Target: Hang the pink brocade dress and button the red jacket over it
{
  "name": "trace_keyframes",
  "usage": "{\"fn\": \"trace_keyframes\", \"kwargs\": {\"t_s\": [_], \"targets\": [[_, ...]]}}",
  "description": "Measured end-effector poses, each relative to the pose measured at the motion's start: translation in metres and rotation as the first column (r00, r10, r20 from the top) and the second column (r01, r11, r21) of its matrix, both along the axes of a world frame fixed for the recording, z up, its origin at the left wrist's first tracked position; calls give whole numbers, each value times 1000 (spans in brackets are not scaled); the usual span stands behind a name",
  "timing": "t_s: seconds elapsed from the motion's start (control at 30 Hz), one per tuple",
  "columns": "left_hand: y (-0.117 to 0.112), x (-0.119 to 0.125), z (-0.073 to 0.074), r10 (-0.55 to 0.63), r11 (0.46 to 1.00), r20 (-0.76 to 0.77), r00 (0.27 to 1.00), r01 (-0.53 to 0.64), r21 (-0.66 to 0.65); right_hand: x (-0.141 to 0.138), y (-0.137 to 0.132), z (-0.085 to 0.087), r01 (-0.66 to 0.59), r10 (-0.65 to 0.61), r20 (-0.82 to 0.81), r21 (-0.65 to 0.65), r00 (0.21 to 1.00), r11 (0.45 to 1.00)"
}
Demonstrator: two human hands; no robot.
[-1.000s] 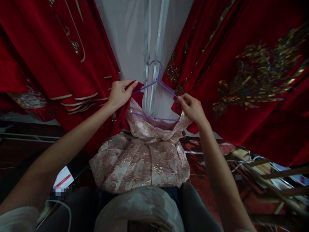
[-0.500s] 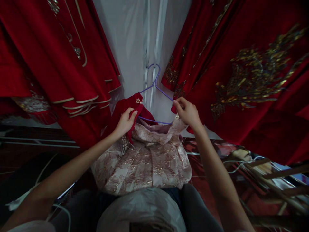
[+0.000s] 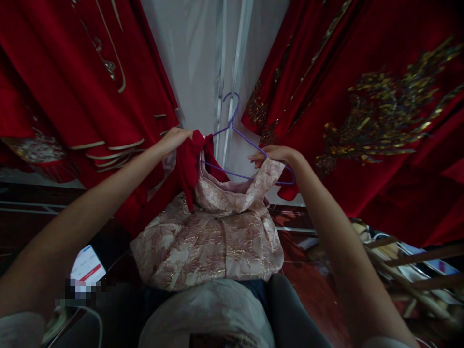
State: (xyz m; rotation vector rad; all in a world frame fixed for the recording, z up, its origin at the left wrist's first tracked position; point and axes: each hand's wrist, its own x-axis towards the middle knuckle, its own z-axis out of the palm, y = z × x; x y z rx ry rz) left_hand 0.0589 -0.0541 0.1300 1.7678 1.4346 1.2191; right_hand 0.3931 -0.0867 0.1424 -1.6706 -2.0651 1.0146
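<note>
A pink and gold brocade dress [image 3: 213, 237] hangs in front of me on a purple wire hanger [image 3: 237, 135]. My left hand [image 3: 176, 139] is closed on a piece of red fabric [image 3: 190, 162] at the hanger's left shoulder. My right hand [image 3: 273, 155] grips the dress's right shoulder strap and the hanger's right arm. The hanger's hook points up against a clear plastic garment cover [image 3: 213, 58]. The dress's skirt rests against my lap.
Red velvet garments with gold embroidery hang close on the left [image 3: 72, 87] and right [image 3: 362, 106]. A white card with a red stripe [image 3: 87, 266] lies low on the left. Wooden slats and cables [image 3: 406, 261] lie low on the right over a dark red floor.
My left hand has risen from the bodice to the hanger's left shoulder, carrying the red fabric. The right hand slid outward along the hanger's right arm, spreading the strap.
</note>
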Motion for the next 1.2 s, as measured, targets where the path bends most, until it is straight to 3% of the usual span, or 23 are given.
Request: {"fn": "trace_keyframes", "kwargs": {"t_s": [0.13,0.27,0.43,0.57,0.7,0.8,0.9,1.03,1.2], "targets": [[15,5,-10,139,988,-52,989,-136,69,-14,16,10,-100,102,10,-100,995,990],[17,10,-15,66,994,-191,979,-49,94,-28,27,17,0,-3,-71,-36,997,999],[17,9,-10,151,971,-500,853,-33,237,-43,40,12,116,-99,-163,98,982,988],[17,16,2,216,942,-513,831,-40,332,-52,48,2,49,-24,-182,136,983,989],[10,37,17,67,880,-480,875,174,442,-54,51,-1,-158,177,-286,88,942,984],[5,52,23,-58,831,-360,931,244,500,-55,50,-3,-252,261,-421,77,869,965],[7,60,22,-183,859,-232,955,270,435,-59,49,-8,-320,302,-474,45,827,946],[14,58,17,-335,894,-127,934,357,269,-68,50,-16,-398,349,-426,-29,835,917],[18,57,15,-396,873,-115,911,413,259,-70,52,-17,-401,412,-344,107,844,910]]}}
